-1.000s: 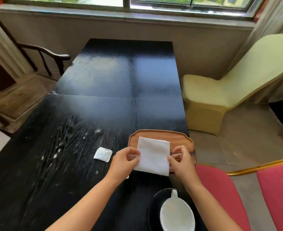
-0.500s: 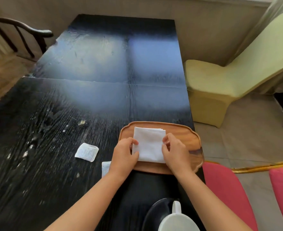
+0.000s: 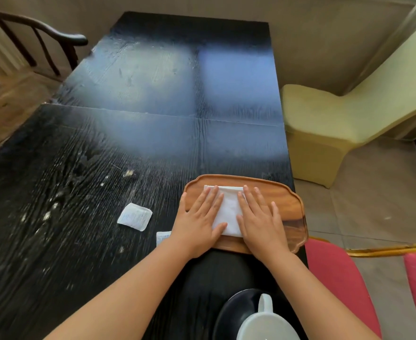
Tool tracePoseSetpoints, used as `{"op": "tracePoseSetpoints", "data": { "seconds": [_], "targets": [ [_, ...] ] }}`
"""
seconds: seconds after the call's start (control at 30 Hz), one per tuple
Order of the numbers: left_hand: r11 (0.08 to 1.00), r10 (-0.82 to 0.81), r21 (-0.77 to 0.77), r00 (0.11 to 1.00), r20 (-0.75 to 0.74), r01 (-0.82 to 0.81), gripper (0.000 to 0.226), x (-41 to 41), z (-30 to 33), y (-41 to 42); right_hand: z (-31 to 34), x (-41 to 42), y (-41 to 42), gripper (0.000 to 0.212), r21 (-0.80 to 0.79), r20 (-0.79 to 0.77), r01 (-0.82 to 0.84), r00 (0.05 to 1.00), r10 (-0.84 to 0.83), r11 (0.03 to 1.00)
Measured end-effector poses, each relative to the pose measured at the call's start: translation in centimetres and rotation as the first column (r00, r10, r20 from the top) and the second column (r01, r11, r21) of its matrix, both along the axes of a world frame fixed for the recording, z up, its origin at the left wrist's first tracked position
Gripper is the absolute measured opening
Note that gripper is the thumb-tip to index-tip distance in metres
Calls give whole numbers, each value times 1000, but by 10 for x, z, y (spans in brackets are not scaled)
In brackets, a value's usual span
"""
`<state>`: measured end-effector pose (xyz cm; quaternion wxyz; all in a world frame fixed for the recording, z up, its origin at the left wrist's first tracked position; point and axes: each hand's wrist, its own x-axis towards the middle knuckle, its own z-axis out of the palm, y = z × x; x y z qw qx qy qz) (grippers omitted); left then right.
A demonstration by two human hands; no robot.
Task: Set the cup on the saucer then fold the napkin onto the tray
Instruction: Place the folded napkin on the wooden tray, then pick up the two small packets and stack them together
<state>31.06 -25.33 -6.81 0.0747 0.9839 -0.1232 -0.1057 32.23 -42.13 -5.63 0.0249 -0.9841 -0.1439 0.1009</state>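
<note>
Napkin (image 3: 229, 209) folded on tray (image 3: 283, 204), both hands flat on it

Landmark tray: napkin lies in its left half, long axis running away from the person; left hand (image 3: 199, 222) presses its left edge, right hand (image 3: 258, 222) its right, fingers straight, gripping nothing, equally near. Tray holds only the napkin. Nearer than tray: cup (image 3: 267, 323) on saucer (image 3: 236, 310); left of tray: two sachets (image 3: 134, 216)

Both hands flat on folded napkin (image 3: 229, 210) atop wooden tray (image 3: 285, 200) — cup (image 3: 267, 322) on saucer (image 3: 236, 306).
</note>
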Motion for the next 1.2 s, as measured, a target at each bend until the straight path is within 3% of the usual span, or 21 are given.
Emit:
{"op": "tracePoseSetpoints", "data": {
  "seconds": [0.13, 0.23, 0.3, 0.37, 0.4, 0.47, 0.53, 0.63, 0.77, 0.83, 0.9, 0.97, 1.03, 1.13, 1.2],
  "targets": [
    [1000, -3, -6, 999, -33, 3, 77, 1, -1, -4, 7, -1, 0, 53, -14, 6, -11, 1000, 11, 1000],
    [998, -23, -53, 1000, -5, 23, 84, -1, 12, 0, 16, -3, 12, 55, -15, 28, 42, 999, -41, 999],
    [987, 22, -159, 984, 178, 6, 72, -3, 24, 12, 25, -8, 24, 52, 57, 165, 40, 985, -49, 998],
    [954, 141, -300, 910, 390, -19, 47, -8, 29, 36, 32, -16, 39, 44, 143, 296, -25, 955, -19, 989],
    [937, 213, -345, 878, 428, -60, 40, -11, 29, 54, 34, -21, 48, 39, 188, 337, -68, 941, 1, 980],
    [912, 346, -347, 866, 360, -220, 34, -17, 28, 94, 40, -36, 71, 27, 287, 322, -133, 946, 35, 949],
    [903, 411, -206, 899, 155, -377, 45, -23, 21, 128, 37, -52, 92, 25, 377, 209, -145, 976, 68, 915],
    [949, 316, 12, 943, -106, -316, 62, -33, 10, 151, 19, -78, 121, 53, 293, 87, -163, 986, 144, 942],
    [975, 222, -36, 975, 18, -221, 53, -40, 3, 162, 9, -97, 143, 57, 92, 63, -146, 988, 140, 985],
    [976, 215, -75, 968, 129, -207, 38, -46, 2, 163, 8, -102, 146, 50, 121, 50, -103, 994, 97, 987],
    [951, 277, -168, 956, 94, -259, 20, -53, 5, 162, 10, -109, 146, 44, 194, 17, -76, 997, 74, 978],
    [882, 381, -272, 922, -74, -386, 15, -62, 9, 162, 10, -119, 145, 38, 328, -49, 12, 999, 5, 945],
    [749, 509, -368, 834, -212, -551, 4, -74, 17, 166, 14, -127, 141, 46, 436, -148, 169, 982, -114, 884],
    [513, 593, -450, 681, -429, -731, 9, -96, 33, 170, 39, -134, 141, 29, 550, -426, 532, 842, -331, 643],
    [350, 554, -519, 620, -556, -779, 9, -110, 52, 169, 59, -133, 141, 17, 603, -545, 650, 759, -355, 463]
  ]
}}
